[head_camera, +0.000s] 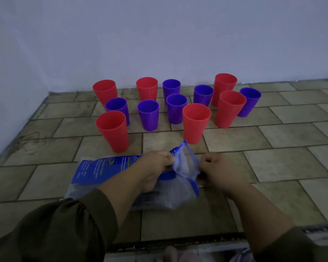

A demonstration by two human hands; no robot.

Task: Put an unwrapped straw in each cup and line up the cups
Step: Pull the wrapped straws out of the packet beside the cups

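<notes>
Red cups (112,129) six, purple cups (148,115) six, bag (95,171) one.

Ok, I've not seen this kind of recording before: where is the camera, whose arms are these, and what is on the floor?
There is no machine here. One camera sits on a person's head and looks forward and down, so the left hand and right hand reaching in from below are the wearer's own. Each pinches an edge of the mouth of a blue and clear plastic bag, which lies on the tiled floor. What the bag contains is too blurred to tell. Beyond it stand six red cups and six purple cups, upright, in a loose cluster, not a line. No straw sticks out of any cup.
</notes>
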